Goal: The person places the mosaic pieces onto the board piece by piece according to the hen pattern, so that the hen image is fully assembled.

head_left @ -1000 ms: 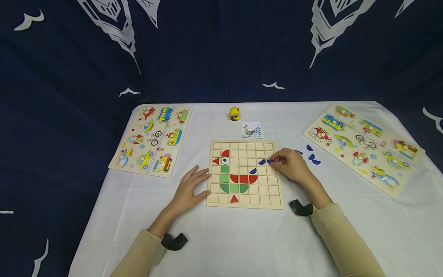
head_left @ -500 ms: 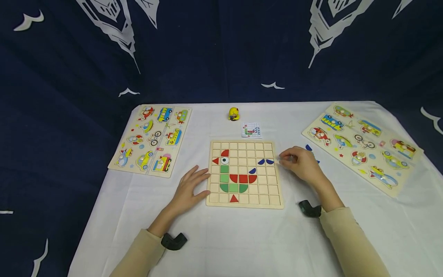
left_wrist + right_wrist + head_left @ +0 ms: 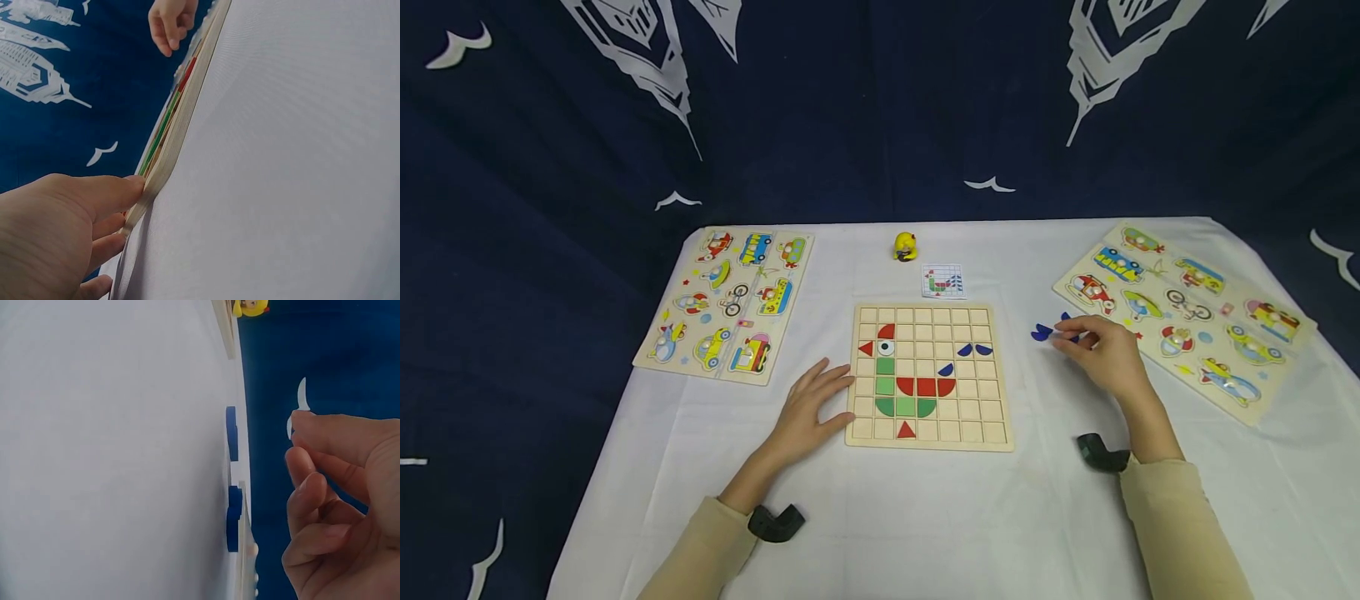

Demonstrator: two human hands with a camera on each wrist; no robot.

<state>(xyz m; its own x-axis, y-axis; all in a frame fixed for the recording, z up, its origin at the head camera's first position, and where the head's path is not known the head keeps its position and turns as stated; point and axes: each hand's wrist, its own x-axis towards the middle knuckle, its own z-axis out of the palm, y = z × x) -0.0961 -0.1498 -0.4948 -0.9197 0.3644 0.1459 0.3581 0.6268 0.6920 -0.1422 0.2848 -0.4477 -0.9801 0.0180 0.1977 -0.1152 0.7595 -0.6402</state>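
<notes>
A white tablecloth (image 3: 925,517) covers the table, with a dark blue backdrop (image 3: 880,100) printed in white behind it; no writing or brand can be read anywhere.

Two vehicle peg puzzles lie at the sides: the left puzzle (image 3: 726,302) at about nine o'clock from the centre, the right puzzle (image 3: 1183,312) at about three o'clock. Each shows several small vehicles, too small to count surely.

One wooden grid board (image 3: 929,377) sits in the middle. On it I count four red pieces (image 3: 927,387) among the red shapes, four green pieces (image 3: 897,407), one round eye piece (image 3: 887,347) and three blue pieces (image 3: 974,350).

The left hand (image 3: 808,408) lies flat at nine o'clock of the board, fingers straight, fingertips (image 3: 134,185) touching its left edge and gripping nothing.

The right hand (image 3: 1101,354) is at three o'clock of the board, well off it, fingers curled over the loose blue pieces (image 3: 1042,332) on the cloth. From the wrist view its fingers (image 3: 312,487) are bent close to the pieces, yet I cannot tell whether they pinch one. At least two loose pieces show; others may be hidden under the hand.

One small pattern card (image 3: 943,282) lies at twelve o'clock of the board, and one yellow toy figure (image 3: 905,246) just beyond it.
</notes>
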